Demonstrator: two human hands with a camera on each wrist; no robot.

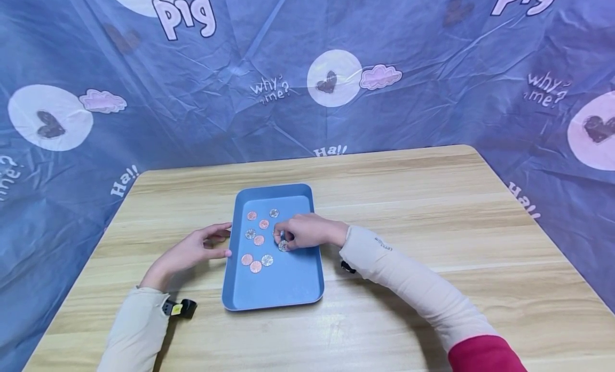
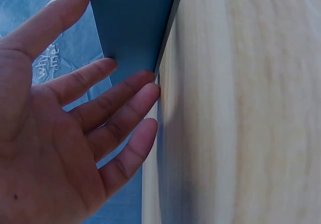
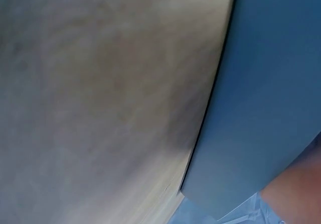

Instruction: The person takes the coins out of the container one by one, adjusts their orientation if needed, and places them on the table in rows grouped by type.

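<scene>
A blue rectangular tray (image 1: 274, 286) lies on the table with pink coins (image 1: 255, 267) and silver coins (image 1: 267, 260) spread over its floor. My right hand (image 1: 307, 230) reaches over the tray's right rim, thumb and fingers curled down around a silver coin (image 1: 283, 246). Another silver coin shows partly between those fingers. At the left wall my left hand (image 1: 192, 249) rests its thumb and fingertips against the tray's outside, fingers spread and slightly bent. The left wrist view shows that palm (image 2: 45, 133) beside the tray wall (image 2: 133, 28). Only a blurred piece of the right hand (image 3: 296, 194) appears in the right wrist view.
The wood-grain table (image 1: 408, 201) extends around the tray on all sides. A blue printed cloth (image 1: 216, 105) hangs behind and beside it. A black wrist strap with a small device (image 1: 184, 309) sits on the left sleeve.
</scene>
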